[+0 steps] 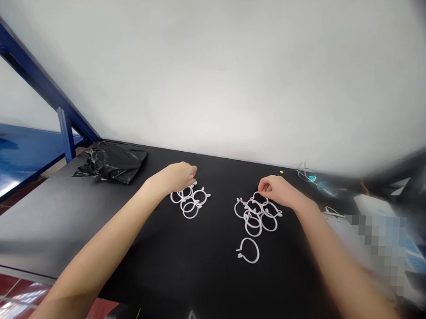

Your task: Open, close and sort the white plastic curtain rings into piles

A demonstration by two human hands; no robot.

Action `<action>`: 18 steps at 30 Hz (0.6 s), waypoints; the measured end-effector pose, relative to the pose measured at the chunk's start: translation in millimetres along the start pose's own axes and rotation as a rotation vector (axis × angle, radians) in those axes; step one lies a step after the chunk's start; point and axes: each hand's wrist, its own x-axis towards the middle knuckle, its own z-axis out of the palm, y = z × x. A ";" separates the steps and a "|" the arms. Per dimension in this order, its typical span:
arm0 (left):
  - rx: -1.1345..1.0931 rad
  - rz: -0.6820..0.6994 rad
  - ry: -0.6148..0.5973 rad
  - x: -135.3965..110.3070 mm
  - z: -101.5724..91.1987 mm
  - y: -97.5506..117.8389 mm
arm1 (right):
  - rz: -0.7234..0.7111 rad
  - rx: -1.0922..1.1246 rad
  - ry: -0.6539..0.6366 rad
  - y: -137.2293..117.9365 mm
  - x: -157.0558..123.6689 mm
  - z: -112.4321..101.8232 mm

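Note:
Two groups of thin white open plastic rings with small clasp tabs lie on the black table (pixel 216 253). My left hand (pixel 182 175) is over the back of the left group (pixel 190 210), its fingers pinched at a white ring (pixel 191 190) whose tab shows by the fingertips; the hand partly hides it. At the larger right group (pixel 253 227), my right hand (pixel 273 186) has thumb and fingers closed on the edge of another white ring (pixel 256 194). In front of that group a single ring (pixel 257 253) lies apart, its gap toward the left.
A crumpled black plastic bag (pixel 110 162) lies at the back left. Eyeglasses (pixel 307 175) and a small yellow spot (pixel 281 172) are at the back right. A white box (pixel 373 209) and papers, partly blurred, stand at the right. Behind the table rises a white wall (pixel 216 84); blue metal framing (pixel 43 81) is left.

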 end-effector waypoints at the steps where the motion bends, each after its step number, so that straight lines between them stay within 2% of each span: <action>1: -0.014 -0.010 -0.018 0.2 0.7 -0.5 | 0.000 -0.004 0.005 -0.2 -0.2 0.0; 6: -0.032 -0.035 -0.056 -0.2 0.6 -2.2 | 0.007 -0.007 0.049 1.1 -1.8 -3.4; 9: -0.023 0.007 -0.005 -3.1 -4.3 1.3 | -0.011 0.023 0.130 -4.8 -3.4 -7.2; 11: -0.065 0.071 0.092 -6.6 -8.4 8.8 | -0.059 0.118 0.229 -16.1 -6.0 -7.5; 14: -0.271 0.223 0.274 -13.7 -11.5 28.7 | -0.185 0.393 0.329 -42.4 -12.7 0.1; 15: -0.352 0.284 0.307 -16.3 -11.1 36.6 | -0.220 0.473 0.335 -52.1 -15.3 4.9; 18: -0.485 0.449 0.305 -23.6 -6.9 58.0 | -0.275 0.670 0.318 -77.1 -22.9 21.4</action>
